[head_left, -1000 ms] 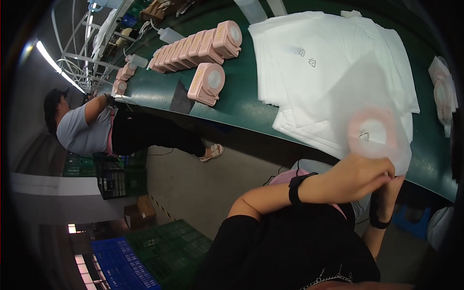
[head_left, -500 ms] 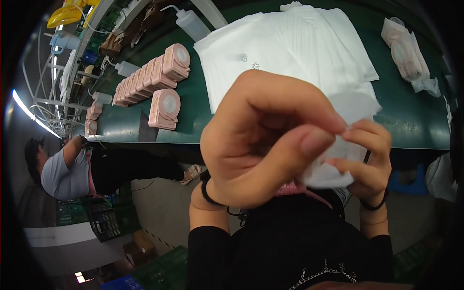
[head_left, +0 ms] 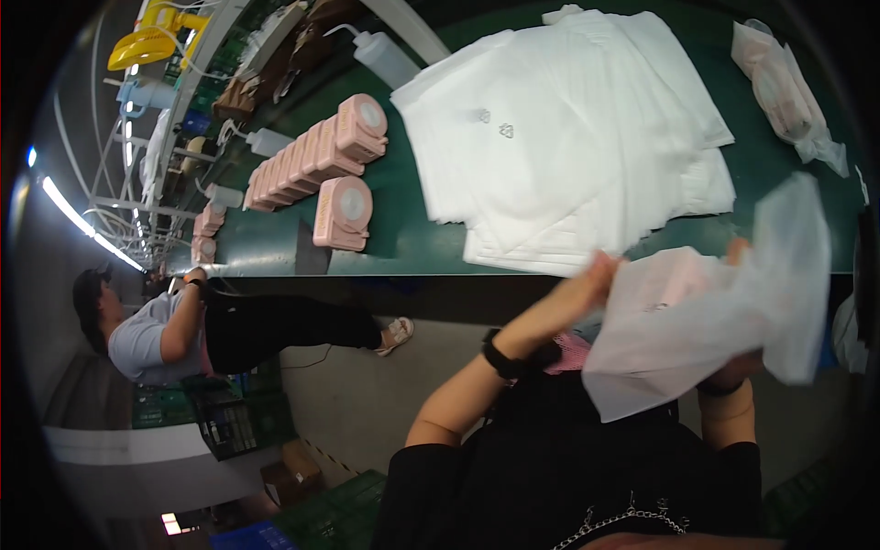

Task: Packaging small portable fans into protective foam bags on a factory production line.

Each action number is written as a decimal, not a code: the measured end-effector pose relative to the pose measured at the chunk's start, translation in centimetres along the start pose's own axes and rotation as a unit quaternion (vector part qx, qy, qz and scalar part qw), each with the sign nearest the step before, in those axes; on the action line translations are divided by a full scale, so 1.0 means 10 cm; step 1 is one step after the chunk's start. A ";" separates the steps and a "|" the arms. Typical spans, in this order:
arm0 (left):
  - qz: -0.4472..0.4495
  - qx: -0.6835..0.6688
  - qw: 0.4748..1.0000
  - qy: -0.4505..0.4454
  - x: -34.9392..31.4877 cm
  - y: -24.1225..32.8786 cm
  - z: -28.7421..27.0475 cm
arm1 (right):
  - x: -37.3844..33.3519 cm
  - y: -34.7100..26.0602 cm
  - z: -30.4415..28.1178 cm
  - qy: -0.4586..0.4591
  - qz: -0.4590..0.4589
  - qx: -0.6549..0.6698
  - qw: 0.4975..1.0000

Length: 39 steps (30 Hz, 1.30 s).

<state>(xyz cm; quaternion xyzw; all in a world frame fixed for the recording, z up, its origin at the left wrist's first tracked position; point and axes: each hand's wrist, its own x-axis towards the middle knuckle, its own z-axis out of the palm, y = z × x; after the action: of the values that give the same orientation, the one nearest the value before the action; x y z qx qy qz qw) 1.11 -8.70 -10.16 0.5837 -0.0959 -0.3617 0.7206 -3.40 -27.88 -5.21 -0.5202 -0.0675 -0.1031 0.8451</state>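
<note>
A frosted white plastic bag (head_left: 642,357) hangs in front of me at the bench's near edge, its right part flared up. Something pink (head_left: 678,272) shows through its upper side; its kind is blurred by the film. My right hand (head_left: 736,368) is mostly behind the bag and grips it, with a fingertip visible above. At the bag's left edge is my left hand (head_left: 587,286), its fingers blurred and partly covered. Beyond both hands lies a wide stack of flat white bags (head_left: 568,137) on the green bench (head_left: 403,247).
Pink box-shaped devices with round dials (head_left: 312,160) stand in a row at left, with one pink device (head_left: 345,213) nearer. A bagged pink item (head_left: 779,92) lies at far right. Behind are a squeeze bottle (head_left: 385,60) and a yellow fan (head_left: 147,46). Another person (head_left: 156,330) works at left.
My left hand has dropped away from close to the camera, down to the bag's left edge. The bag has spread out and swung right, covering most of my right hand.
</note>
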 end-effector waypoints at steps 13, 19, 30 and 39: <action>0.382 0.425 0.812 -0.121 -0.45 1.09 -0.03 | 0.14 0.28 -0.46 -0.047 0.262 -0.092 0.960; 0.200 0.466 0.859 -0.073 -0.23 1.09 0.03 | -0.21 0.18 -0.24 -0.001 0.400 0.265 0.877; 0.186 0.714 0.529 0.419 -0.39 1.19 -2.04 | 0.87 -0.49 -0.98 -0.033 0.146 -0.336 0.930; -0.003 0.729 0.519 0.446 -0.91 1.25 -2.81 | 2.09 -0.49 -3.08 0.074 -0.165 -0.769 0.613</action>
<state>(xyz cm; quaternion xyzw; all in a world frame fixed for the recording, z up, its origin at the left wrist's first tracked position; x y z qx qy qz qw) 15.40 19.42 -4.65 0.9900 0.0094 0.1407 -0.0100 15.88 -59.75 -10.22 -0.9501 0.0143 -0.2928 0.1063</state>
